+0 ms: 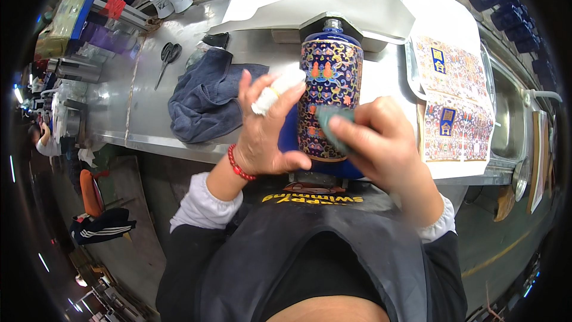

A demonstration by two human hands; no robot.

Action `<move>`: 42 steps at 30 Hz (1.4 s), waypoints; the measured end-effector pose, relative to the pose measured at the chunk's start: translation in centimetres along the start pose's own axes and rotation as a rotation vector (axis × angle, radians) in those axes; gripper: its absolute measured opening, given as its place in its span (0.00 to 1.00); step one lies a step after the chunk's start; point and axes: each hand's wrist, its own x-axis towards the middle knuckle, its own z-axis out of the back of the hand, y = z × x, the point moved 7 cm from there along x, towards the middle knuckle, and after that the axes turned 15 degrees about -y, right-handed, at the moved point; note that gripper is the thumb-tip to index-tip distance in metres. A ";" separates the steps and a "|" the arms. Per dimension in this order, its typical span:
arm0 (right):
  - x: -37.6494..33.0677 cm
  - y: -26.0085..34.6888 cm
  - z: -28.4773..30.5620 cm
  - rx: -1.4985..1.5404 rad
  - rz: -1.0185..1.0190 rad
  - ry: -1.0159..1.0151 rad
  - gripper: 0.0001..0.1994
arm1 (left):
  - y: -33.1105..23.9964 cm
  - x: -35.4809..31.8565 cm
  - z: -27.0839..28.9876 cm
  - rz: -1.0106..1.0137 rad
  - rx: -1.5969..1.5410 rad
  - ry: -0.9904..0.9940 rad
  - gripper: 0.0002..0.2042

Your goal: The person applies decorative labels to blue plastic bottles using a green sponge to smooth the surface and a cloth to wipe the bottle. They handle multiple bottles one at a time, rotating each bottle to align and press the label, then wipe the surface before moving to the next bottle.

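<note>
A dark blue bottle [330,68] with a colourful floral pattern and a bare glass neck lies in front of me, neck pointing away. At its left side is my left hand [265,125], fingers apart and holding nothing; a white wrap [275,94] covers one finger. I cannot tell how firmly this hand touches the bottle. My right hand [384,140] grips a flat teal-green scraper [341,124], held against the lower right of the patterned surface. The right hand is slightly blurred, and it hides part of the scraper and bottle.
A blue-grey cloth [205,95] lies left of my hands, with black scissors [170,58] beyond it. Patterned printed sheets [456,101] lie on the right, beside a metal sink [509,107]. More paper [316,6] covers the far side. Blue bottles [506,12] stand at far right.
</note>
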 end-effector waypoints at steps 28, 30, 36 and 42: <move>2.2 -0.6 0.7 -0.123 0.023 -0.155 0.14 | -1.8 -1.6 0.1 -0.006 0.145 0.061 0.49; 0.5 1.6 -0.4 -0.007 0.185 0.046 0.17 | -1.5 -1.7 0.0 0.014 0.099 0.059 0.50; -3.9 -5.5 0.4 0.571 -0.995 -0.387 0.08 | -1.9 -1.6 -1.2 0.025 0.110 0.108 0.56; -4.9 -5.9 -2.3 0.593 -0.989 -0.477 0.11 | -4.1 0.0 -1.6 0.017 0.264 0.143 0.55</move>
